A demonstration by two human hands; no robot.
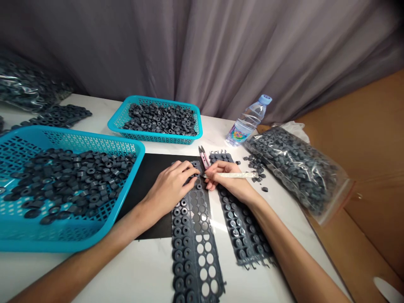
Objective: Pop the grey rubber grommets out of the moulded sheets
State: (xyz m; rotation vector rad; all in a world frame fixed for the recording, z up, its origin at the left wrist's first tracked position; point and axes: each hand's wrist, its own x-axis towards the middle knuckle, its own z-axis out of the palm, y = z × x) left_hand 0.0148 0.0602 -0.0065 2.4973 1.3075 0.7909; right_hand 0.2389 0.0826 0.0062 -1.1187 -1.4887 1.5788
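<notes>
A dark rubber sheet (pixel 206 252) with rows of round holes lies in front of me, its left rows filled with ring-shaped pieces (pixel 178 243). My left hand (pixel 172 185) rests on its upper part, thumb and forefinger closed around a small dark rubber ring (pixel 196 175). From the right, my right hand (pixel 225 179) grips a thin pen-like tool with a whitish wrapped handle (pixel 241 175), its tip pointing at the left fingertips. Under my right wrist lies a second dark sheet (pixel 243 235) full of round pieces. Pink-handled thread snips (pixel 204 158) lie just beyond my hands.
Two blue baskets, one large at left (pixel 126 191) and one smaller at back (pixel 154 136), hold dark rings. A water bottle (pixel 248 122) stands behind a filled plastic bag (pixel 298 168). Loose pieces (pixel 255 166) lie beside it. Another bag (pixel 28 86) sits back left. A black mat (pixel 151 172) lies beneath.
</notes>
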